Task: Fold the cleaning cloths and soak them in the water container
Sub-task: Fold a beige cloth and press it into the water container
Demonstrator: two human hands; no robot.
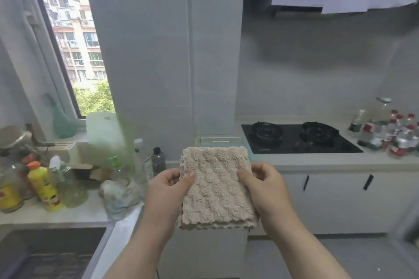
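A beige fluffy cleaning cloth [216, 188] is held up in front of me, folded into a rough square with layered edges showing along its bottom. My left hand [169, 190] grips its left edge, thumb on the front face. My right hand [264, 188] grips the right edge the same way. Behind the cloth's top edge, a clear container [218, 141] sits on the counter corner; I cannot tell whether it holds water.
A dark sink [52, 253] lies at lower left. Bottles and a yellow cleaner bottle [42, 184] crowd the left counter beside a crumpled cloth [120, 197]. A black gas hob [297, 137] and several bottles [390, 131] sit on the right counter.
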